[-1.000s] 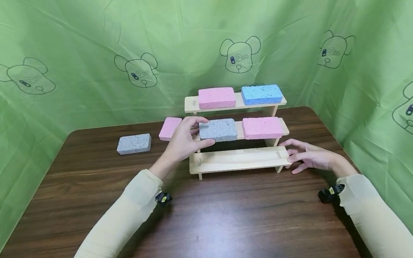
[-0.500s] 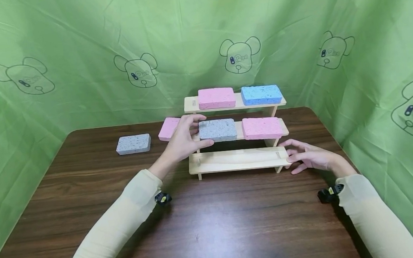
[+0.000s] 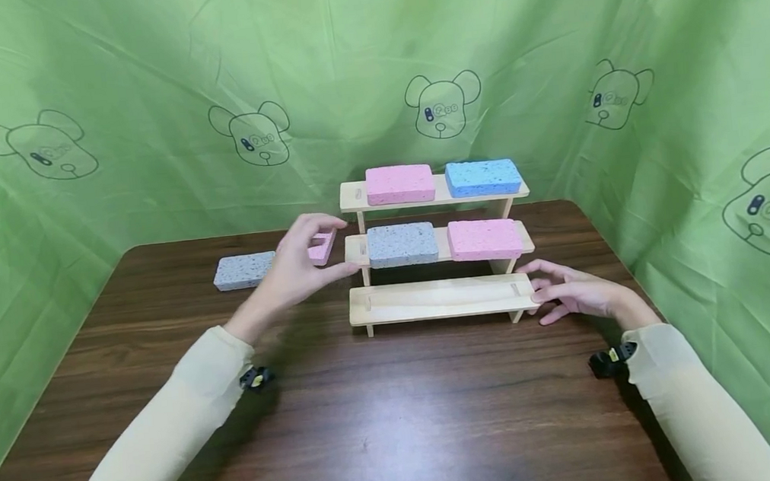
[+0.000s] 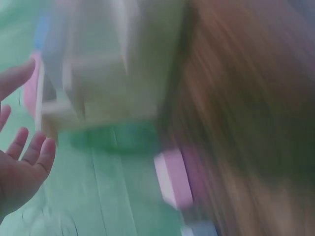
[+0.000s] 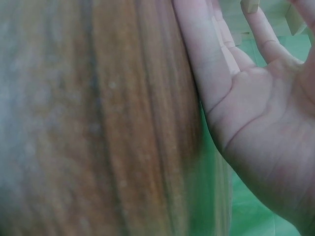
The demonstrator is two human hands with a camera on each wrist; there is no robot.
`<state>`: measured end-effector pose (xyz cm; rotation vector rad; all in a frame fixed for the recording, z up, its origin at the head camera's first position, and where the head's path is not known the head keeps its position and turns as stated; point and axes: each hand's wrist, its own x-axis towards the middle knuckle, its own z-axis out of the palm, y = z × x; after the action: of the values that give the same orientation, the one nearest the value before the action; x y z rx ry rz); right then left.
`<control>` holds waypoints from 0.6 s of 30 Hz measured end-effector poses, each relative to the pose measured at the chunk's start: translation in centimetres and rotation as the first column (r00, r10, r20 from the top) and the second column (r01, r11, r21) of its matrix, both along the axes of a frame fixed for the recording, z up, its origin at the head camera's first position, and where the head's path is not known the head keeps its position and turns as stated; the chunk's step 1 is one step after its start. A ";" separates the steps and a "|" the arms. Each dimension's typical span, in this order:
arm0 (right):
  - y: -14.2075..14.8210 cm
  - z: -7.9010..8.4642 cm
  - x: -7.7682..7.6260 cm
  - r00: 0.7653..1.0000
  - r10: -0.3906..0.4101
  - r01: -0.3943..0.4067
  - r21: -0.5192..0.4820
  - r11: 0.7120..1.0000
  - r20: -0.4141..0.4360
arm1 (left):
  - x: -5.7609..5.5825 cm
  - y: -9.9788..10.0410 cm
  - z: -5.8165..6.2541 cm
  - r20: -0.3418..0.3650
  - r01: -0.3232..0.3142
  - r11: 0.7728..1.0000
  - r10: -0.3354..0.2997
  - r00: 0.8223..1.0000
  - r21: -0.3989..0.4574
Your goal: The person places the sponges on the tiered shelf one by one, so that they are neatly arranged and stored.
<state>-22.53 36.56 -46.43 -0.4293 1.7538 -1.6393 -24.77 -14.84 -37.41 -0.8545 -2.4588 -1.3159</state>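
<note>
A three-tier wooden display rack (image 3: 441,298) stands on the table. A grey-blue speckled sponge (image 3: 402,245) lies on the left of its middle shelf, beside a pink sponge (image 3: 485,240). My left hand (image 3: 294,267) is just left of that shelf, thumb and fingers spread, holding nothing. In the left wrist view, the fingers (image 4: 37,152) are apart from the blurred rack. At the right end of the bottom shelf, my right hand (image 3: 571,293) holds the rack between thumb and fingers. One finger (image 5: 263,34) meets a wooden part in the right wrist view.
The top shelf carries a pink sponge (image 3: 399,184) and a blue sponge (image 3: 483,178). Left of the rack, another grey-blue sponge (image 3: 243,271) and a partly hidden pink sponge (image 3: 322,250) lie on the brown table (image 3: 387,416). Green cloth (image 3: 342,61) hangs behind and at the sides.
My left hand has let go of the grey-blue sponge on the middle shelf and moved left, now in front of the loose pink sponge. The right hand stays at the rack.
</note>
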 end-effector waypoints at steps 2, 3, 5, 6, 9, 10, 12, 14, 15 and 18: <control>0.0 0.1 -0.1 1.000 0.002 -0.002 0.000 1.000 0.000 | -0.3 -2.0 0.2 -0.034 -0.050 0.998 0.048 0.998 -0.049; 0.0 0.1 -0.1 1.000 0.003 -0.003 -0.001 1.000 -0.001 | -0.6 -3.1 0.2 -0.053 -0.075 0.994 0.072 0.996 -0.076; 0.0 0.2 -0.1 1.000 0.003 -0.003 -0.001 1.000 -0.003 | -1.3 -5.3 0.0 -0.066 -0.127 0.985 0.119 0.991 -0.118; 0.1 0.2 -0.2 1.000 0.005 -0.005 -0.002 1.000 -0.005 | -1.7 -6.5 -0.2 -0.066 -0.154 0.978 0.146 0.987 -0.141; 0.2 0.1 -0.1 1.000 0.008 -0.008 -0.002 1.000 -0.006 | -2.8 -9.8 -1.0 -0.022 -0.212 0.959 0.211 0.977 -0.187; 0.2 0.0 -0.1 1.000 0.009 -0.009 -0.002 1.000 -0.006 | -3.1 -10.9 -1.4 0.000 -0.224 0.954 0.229 0.973 -0.199; 0.2 -0.2 -0.1 1.000 0.011 -0.011 -0.003 1.000 0.000 | -3.5 -12.7 -2.3 0.042 -0.245 0.944 0.260 0.965 -0.219; 0.2 -0.3 -0.2 1.000 0.009 -0.009 -0.004 1.000 0.003 | -3.8 -14.2 -3.2 0.075 -0.256 0.934 0.282 0.957 -0.248; 0.2 -0.3 -0.2 1.000 0.009 -0.009 -0.004 1.000 0.004 | -3.8 -14.9 -3.6 0.089 -0.257 0.930 0.289 0.953 -0.264; 0.1 -0.3 -0.1 1.000 0.003 -0.003 0.000 1.000 0.002 | -4.1 -16.2 -4.9 0.119 -0.253 0.920 0.299 0.947 -0.298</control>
<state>-22.68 36.70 -46.77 -0.4302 1.7511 -1.6377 -28.88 -31.09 -42.29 -0.4383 -2.8128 -0.9896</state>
